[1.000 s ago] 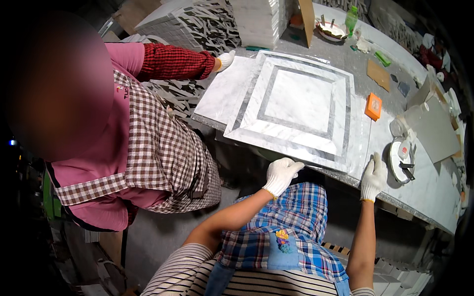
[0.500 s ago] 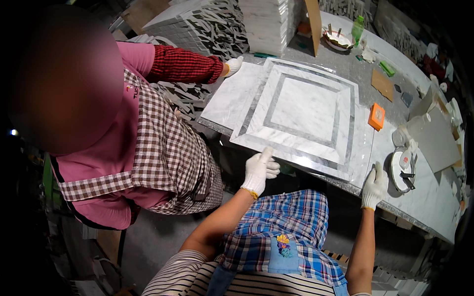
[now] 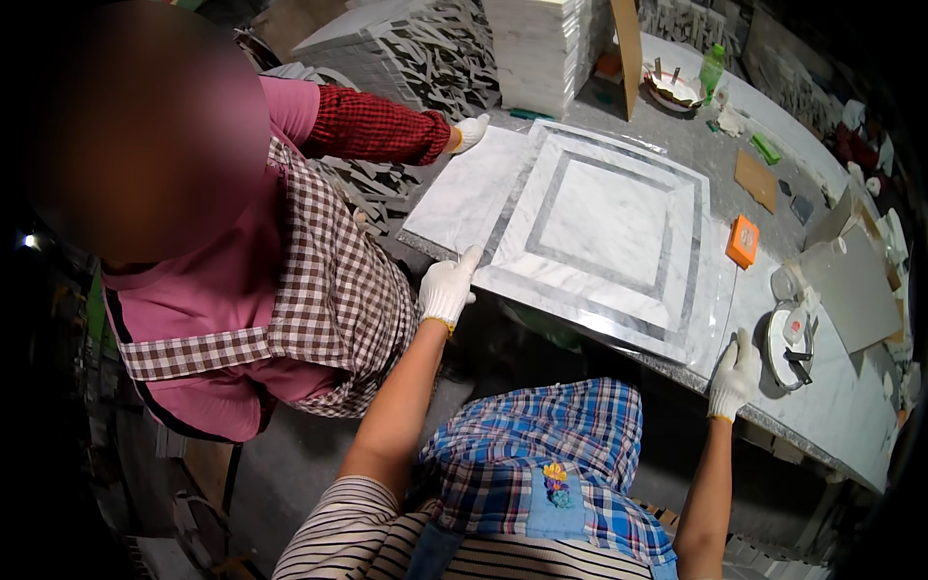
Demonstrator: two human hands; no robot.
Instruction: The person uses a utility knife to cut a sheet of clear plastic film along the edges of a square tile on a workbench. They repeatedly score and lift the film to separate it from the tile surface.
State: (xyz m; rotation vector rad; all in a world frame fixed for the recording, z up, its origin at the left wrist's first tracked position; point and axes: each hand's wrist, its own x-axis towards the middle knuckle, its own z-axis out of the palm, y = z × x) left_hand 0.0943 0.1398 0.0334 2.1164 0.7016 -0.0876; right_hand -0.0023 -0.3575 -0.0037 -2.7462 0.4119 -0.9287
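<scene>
A square marble panel (image 3: 606, 215), white with grey inlaid bands, lies on the worktable in front of me. My left hand (image 3: 448, 291), in a white knit glove, is closed at the panel's near left corner, with a digit over the top and the other fingers curled lower, partly hidden. In a matching glove, my right hand (image 3: 736, 378) lies open on the table's front edge, right of the panel, its fingers stretched forward. Beneath the panel's left side shows a plain pale slab (image 3: 462, 193). A co-worker's gloved hand (image 3: 471, 132) touches that slab's far left edge.
The co-worker in a checked apron (image 3: 324, 251) stands close on my left. Right of the panel are an orange box (image 3: 742, 242), a white dish with a dark-handled tool (image 3: 781, 348) and a clear plastic cup (image 3: 788, 282). Farther back are a bowl (image 3: 674, 92) and a green bottle (image 3: 711, 72).
My left hand has moved left and forward, from in front of the panel's near edge to its near left corner. My right hand stays at the table edge. The view has shifted slightly.
</scene>
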